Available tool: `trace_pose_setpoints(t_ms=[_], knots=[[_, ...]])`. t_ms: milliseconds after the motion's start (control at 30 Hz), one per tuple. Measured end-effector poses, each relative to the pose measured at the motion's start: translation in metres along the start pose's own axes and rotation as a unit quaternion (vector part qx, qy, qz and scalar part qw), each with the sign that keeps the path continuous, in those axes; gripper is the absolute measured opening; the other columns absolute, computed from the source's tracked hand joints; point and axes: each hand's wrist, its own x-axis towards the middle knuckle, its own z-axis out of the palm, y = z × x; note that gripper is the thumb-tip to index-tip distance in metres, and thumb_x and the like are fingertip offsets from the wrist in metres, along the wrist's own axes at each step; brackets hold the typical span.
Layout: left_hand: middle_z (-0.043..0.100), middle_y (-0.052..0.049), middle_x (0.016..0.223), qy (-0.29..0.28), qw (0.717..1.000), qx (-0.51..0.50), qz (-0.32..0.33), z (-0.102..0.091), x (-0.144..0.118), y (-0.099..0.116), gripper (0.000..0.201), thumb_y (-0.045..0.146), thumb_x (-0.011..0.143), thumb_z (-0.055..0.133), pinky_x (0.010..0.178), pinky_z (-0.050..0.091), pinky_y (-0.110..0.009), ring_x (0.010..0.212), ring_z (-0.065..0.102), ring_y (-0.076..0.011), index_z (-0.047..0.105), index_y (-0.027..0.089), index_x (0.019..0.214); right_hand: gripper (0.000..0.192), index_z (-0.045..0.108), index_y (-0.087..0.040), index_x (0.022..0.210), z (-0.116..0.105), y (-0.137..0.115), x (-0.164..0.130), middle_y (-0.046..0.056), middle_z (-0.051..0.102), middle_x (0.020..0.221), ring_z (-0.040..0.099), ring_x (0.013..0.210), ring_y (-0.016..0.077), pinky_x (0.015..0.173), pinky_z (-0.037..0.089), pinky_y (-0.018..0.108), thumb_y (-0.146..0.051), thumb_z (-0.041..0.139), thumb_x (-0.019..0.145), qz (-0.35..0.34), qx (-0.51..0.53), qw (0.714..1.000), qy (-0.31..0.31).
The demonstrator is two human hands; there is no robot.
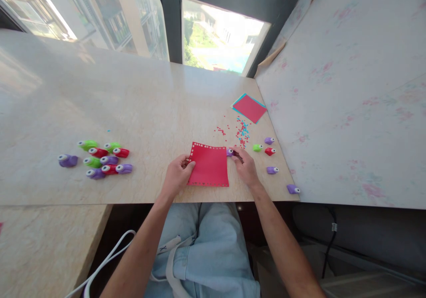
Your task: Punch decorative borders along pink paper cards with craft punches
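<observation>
Red paper sheet (pixel 209 166) pinched at its edge by left hand (pixel 177 174), right hand (pixel 245 165) closed on purple punch (pixel 230 152) (mostly hidden)

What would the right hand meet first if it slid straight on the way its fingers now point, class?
The right hand points up and left, toward the sheet's top right corner. It already touches a small purple punch at the edge of the red paper sheet, so that comes first; depth is unclear.
</observation>
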Motion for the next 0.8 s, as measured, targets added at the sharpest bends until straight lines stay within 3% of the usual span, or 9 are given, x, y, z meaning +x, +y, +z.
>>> trace_pose_setpoints(t_ms=[800], knots=[[0.075,-0.01,0.089,-0.008,1.0,-0.021,-0.017,-0.0008,0.0024,-0.0038,0.034,0.04,0.075,0.063,0.061,0.051,-0.029,0.077,0.07,-0.0238,0.067,0.016,0.099,0.034,0.067,-0.028,0.119,-0.0061,-0.0014,-0.0005,0.005,0.069,0.122,0.064,0.113,0.0211,0.105,0.048,0.043,-0.021,0.054,0.088,0.013,0.023,0.999,-0.022]])
